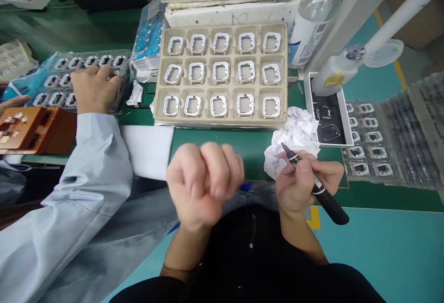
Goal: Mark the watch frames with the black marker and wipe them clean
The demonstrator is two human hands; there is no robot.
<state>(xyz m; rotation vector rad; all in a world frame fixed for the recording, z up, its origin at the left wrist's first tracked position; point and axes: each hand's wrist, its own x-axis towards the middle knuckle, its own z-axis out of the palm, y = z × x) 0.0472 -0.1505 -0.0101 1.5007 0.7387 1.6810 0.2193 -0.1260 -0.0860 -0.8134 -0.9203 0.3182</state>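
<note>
My left hand (204, 180) is raised in front of me with the fingers curled together in a loose fist; what they hold, if anything, is hidden. My right hand (305, 180) grips a black marker pen (317, 187), its tip pointing up-left toward a crumpled white cloth (294, 136). Beyond both hands a beige pulp tray (222, 118) lies on the green bench, its pockets filled with several silver square frames (221, 72).
A co-worker's hand (93, 88) in a light blue sleeve rests on a clear blister tray of parts (58, 83) at left. An orange-brown fixture (31, 129) lies near it. Bottles (314, 16) stand at back right, a small white box (328, 113) beside more part trays (391, 132).
</note>
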